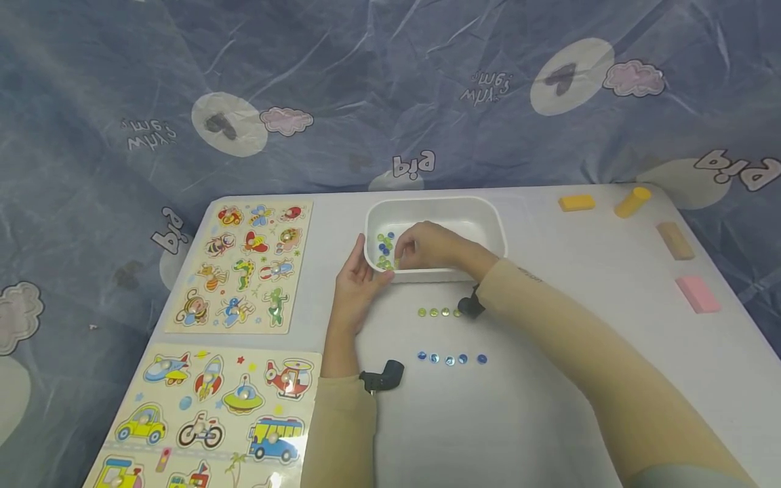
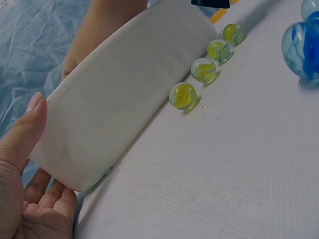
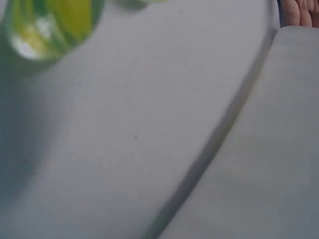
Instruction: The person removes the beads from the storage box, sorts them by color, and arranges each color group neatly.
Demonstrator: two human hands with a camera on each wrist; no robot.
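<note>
A white plastic tub (image 1: pixel 436 274) stands at the back middle of the table. My left hand (image 1: pixel 356 291) holds its near left corner, thumb at the rim and fingers along the side; the left wrist view shows this hand (image 2: pixel 30 184) there too. My right hand (image 1: pixel 427 245) reaches over the front wall into the tub, fingers bent down beside green and blue marbles (image 1: pixel 384 248). Whether it pinches a marble I cannot tell. In front of the tub lies a row of yellow-green marbles (image 1: pixel 434 312), and nearer a row of blue marbles (image 1: pixel 449 360).
Two wooden picture puzzles lie on the left, an insect board (image 1: pixel 256 261) and a vehicle board (image 1: pixel 232 407). Along the right side are a yellow block (image 1: pixel 576 202), a yellow cylinder (image 1: pixel 632 202), a wooden block (image 1: pixel 674 240) and a pink block (image 1: pixel 698 293). A blue printed cloth (image 1: pixel 342 81) hangs behind.
</note>
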